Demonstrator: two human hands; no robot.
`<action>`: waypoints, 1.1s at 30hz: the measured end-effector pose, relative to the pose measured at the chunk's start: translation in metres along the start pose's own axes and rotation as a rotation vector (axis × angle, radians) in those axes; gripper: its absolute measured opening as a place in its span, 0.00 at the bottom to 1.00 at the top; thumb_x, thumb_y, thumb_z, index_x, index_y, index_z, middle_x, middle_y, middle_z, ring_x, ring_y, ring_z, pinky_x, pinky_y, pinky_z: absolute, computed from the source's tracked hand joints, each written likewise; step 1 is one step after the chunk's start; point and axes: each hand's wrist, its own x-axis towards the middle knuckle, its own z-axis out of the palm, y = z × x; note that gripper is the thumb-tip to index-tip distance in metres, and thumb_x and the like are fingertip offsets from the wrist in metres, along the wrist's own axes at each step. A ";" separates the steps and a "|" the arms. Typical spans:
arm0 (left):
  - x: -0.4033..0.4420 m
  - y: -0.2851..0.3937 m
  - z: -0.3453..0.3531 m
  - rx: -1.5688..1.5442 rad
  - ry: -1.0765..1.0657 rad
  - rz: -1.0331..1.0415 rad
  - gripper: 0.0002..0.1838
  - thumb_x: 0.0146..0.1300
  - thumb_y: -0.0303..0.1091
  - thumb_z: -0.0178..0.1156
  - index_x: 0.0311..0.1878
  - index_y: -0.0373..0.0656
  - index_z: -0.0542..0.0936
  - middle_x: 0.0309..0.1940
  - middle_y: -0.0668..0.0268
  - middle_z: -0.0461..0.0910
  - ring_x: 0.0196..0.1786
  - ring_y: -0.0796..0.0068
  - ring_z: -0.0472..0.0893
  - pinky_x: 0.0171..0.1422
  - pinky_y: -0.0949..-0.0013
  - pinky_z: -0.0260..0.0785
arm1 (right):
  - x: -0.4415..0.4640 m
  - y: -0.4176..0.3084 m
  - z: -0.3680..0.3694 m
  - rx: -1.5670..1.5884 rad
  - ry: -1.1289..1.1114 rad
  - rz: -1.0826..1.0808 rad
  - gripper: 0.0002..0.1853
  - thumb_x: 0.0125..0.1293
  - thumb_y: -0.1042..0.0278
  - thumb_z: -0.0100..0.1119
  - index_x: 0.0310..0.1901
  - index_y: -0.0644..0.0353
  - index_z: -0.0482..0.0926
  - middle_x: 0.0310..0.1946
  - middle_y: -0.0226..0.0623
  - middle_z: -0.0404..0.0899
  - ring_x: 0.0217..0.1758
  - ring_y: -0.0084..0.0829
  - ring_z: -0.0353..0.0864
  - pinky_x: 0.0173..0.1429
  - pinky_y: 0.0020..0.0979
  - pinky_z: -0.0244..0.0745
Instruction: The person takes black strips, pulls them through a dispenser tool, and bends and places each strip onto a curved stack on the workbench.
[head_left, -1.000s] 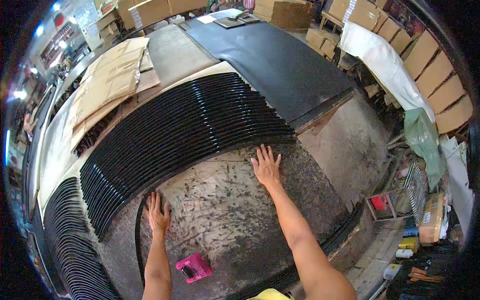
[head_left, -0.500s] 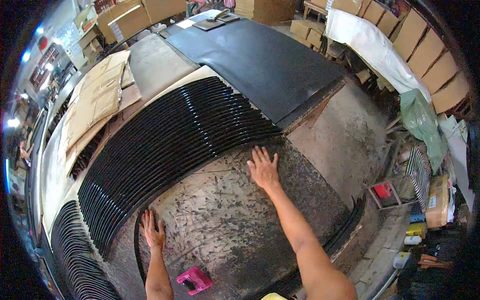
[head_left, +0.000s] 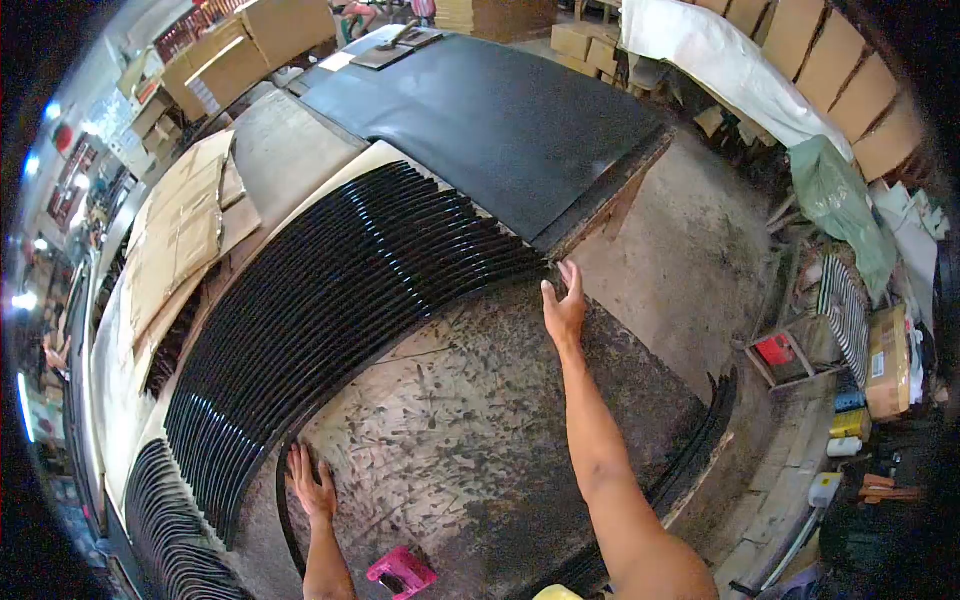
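Note:
Many thin black strips (head_left: 340, 290) lie side by side in a curved row across the table. My left hand (head_left: 311, 484) rests flat with its fingers spread, beside a single curved black strip (head_left: 286, 515) and below the row's left part. At the row's right end is my right hand (head_left: 565, 305), raised on its side, thumb and fingers apart, with nothing visible between them. A pink object (head_left: 401, 573) with a dark part lies on the stained table surface (head_left: 450, 430) near my body.
More black strips (head_left: 180, 530) lie at the lower left. Flattened cardboard (head_left: 180, 235) and a dark sheet (head_left: 490, 120) are farther back. At the right are a wooden frame with something red (head_left: 775, 349), a green plastic sheet (head_left: 840, 205) and a cardboard box (head_left: 888, 360).
My right hand has moved from lying flat below the strips to their right end and turned on its side. My left hand stays flat by the single strip. The view has shifted.

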 end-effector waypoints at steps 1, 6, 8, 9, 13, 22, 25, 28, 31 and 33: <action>0.000 -0.006 0.004 0.011 0.004 0.005 0.31 0.73 0.42 0.56 0.77 0.46 0.66 0.80 0.59 0.60 0.81 0.51 0.58 0.81 0.37 0.44 | 0.003 0.003 0.001 0.067 0.040 -0.033 0.34 0.68 0.68 0.63 0.73 0.64 0.62 0.70 0.48 0.72 0.75 0.45 0.67 0.78 0.44 0.59; 0.001 -0.005 0.005 0.026 -0.001 -0.003 0.31 0.74 0.44 0.53 0.78 0.47 0.66 0.80 0.59 0.59 0.81 0.52 0.57 0.82 0.40 0.44 | -0.002 -0.002 0.000 0.113 0.018 -0.021 0.36 0.66 0.72 0.61 0.74 0.64 0.59 0.70 0.47 0.72 0.76 0.46 0.65 0.80 0.44 0.56; 0.000 -0.002 0.001 0.016 -0.011 -0.010 0.31 0.74 0.45 0.53 0.78 0.47 0.65 0.80 0.60 0.59 0.82 0.52 0.57 0.82 0.40 0.43 | -0.003 -0.004 0.000 0.064 0.014 -0.028 0.36 0.66 0.71 0.61 0.74 0.64 0.60 0.70 0.46 0.73 0.76 0.47 0.66 0.80 0.45 0.56; 0.000 0.000 0.002 0.008 -0.014 -0.014 0.31 0.74 0.45 0.53 0.78 0.47 0.65 0.80 0.60 0.59 0.82 0.53 0.56 0.82 0.40 0.43 | -0.002 -0.004 0.000 0.039 0.012 -0.034 0.36 0.66 0.71 0.61 0.74 0.64 0.60 0.69 0.46 0.74 0.76 0.48 0.66 0.80 0.45 0.56; 0.001 -0.006 0.006 0.007 -0.013 -0.010 0.31 0.75 0.46 0.52 0.78 0.48 0.65 0.81 0.60 0.58 0.82 0.53 0.56 0.82 0.40 0.43 | 0.000 0.003 0.004 -0.014 0.053 -0.089 0.37 0.62 0.70 0.64 0.71 0.62 0.61 0.65 0.47 0.78 0.71 0.50 0.72 0.77 0.47 0.60; 0.001 -0.002 0.003 -0.034 0.011 0.002 0.31 0.74 0.47 0.53 0.77 0.46 0.67 0.79 0.59 0.61 0.81 0.50 0.58 0.82 0.39 0.43 | -0.013 0.001 0.010 -0.447 0.011 -0.048 0.36 0.70 0.56 0.60 0.73 0.66 0.61 0.68 0.48 0.74 0.74 0.51 0.67 0.79 0.53 0.53; 0.002 -0.008 0.007 -0.016 0.005 -0.010 0.31 0.74 0.46 0.54 0.77 0.47 0.67 0.79 0.59 0.61 0.81 0.50 0.58 0.82 0.39 0.43 | -0.027 -0.018 0.000 -0.841 -0.079 -0.187 0.37 0.76 0.46 0.51 0.75 0.66 0.59 0.70 0.52 0.71 0.75 0.52 0.66 0.80 0.58 0.48; 0.000 -0.010 0.008 0.005 0.018 0.002 0.31 0.74 0.46 0.54 0.77 0.46 0.67 0.79 0.59 0.61 0.81 0.50 0.58 0.82 0.39 0.44 | -0.013 -0.033 -0.024 -0.835 -0.167 -0.173 0.36 0.73 0.48 0.55 0.74 0.65 0.62 0.67 0.44 0.77 0.74 0.48 0.69 0.79 0.61 0.47; -0.001 -0.015 0.014 -0.011 0.028 0.024 0.31 0.74 0.45 0.54 0.77 0.46 0.67 0.79 0.59 0.61 0.81 0.50 0.58 0.82 0.39 0.44 | 0.018 -0.020 -0.032 -0.264 -0.139 0.004 0.34 0.73 0.55 0.57 0.74 0.62 0.61 0.67 0.43 0.77 0.73 0.49 0.69 0.80 0.56 0.48; 0.000 -0.024 0.018 -0.025 0.027 0.028 0.31 0.74 0.44 0.54 0.77 0.45 0.67 0.79 0.59 0.60 0.81 0.50 0.58 0.81 0.39 0.45 | 0.025 -0.012 -0.022 0.011 -0.081 0.045 0.35 0.67 0.67 0.58 0.75 0.61 0.59 0.68 0.42 0.76 0.73 0.50 0.69 0.79 0.48 0.55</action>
